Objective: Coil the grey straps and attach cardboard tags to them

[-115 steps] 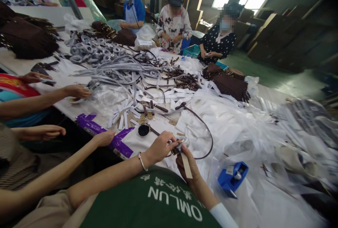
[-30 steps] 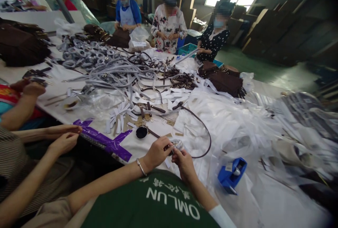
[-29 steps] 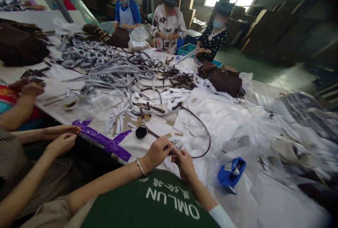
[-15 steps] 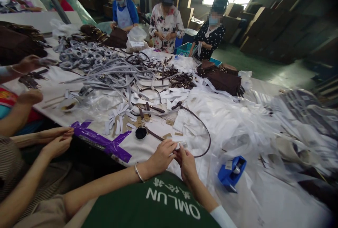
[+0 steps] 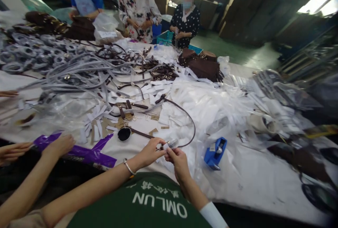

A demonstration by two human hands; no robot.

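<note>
Both of the wearer's hands meet low at the centre, just above the near side of the worktop (image 5: 252, 182) and in front of the green apron (image 5: 137, 205). The left hand (image 5: 150, 153), with a silver bracelet (image 5: 129, 167) at its wrist, and the right hand (image 5: 181, 163) hold a small wrapped piece (image 5: 173, 143) between them, pale and partly clear. The fingers of each hand are bent and pinch this piece from its 2 sides, thumbs nearest the apron; exactly which part each grips is too small to tell. A brown strap (image 5: 194, 126) runs behind the hands and curves round beyond them on the worktop; whether it is joined to the piece is hidden.

To the left of the hands stands a round pot (image 5: 124, 134) with a black inside, with loose white strips (image 5: 91, 124) beside it. Purple tape (image 5: 81, 154) covers part of the near edge, and a co-worker's hand (image 5: 62, 146) is over it. To the right, a blue tape dispenser (image 5: 215, 153) rests near a spread of clear plastic (image 5: 208, 104). Farther back lie grey-wrapped straps (image 5: 79, 71) and dark brown bags (image 5: 203, 68), and 3 people stand along the far side.
</note>
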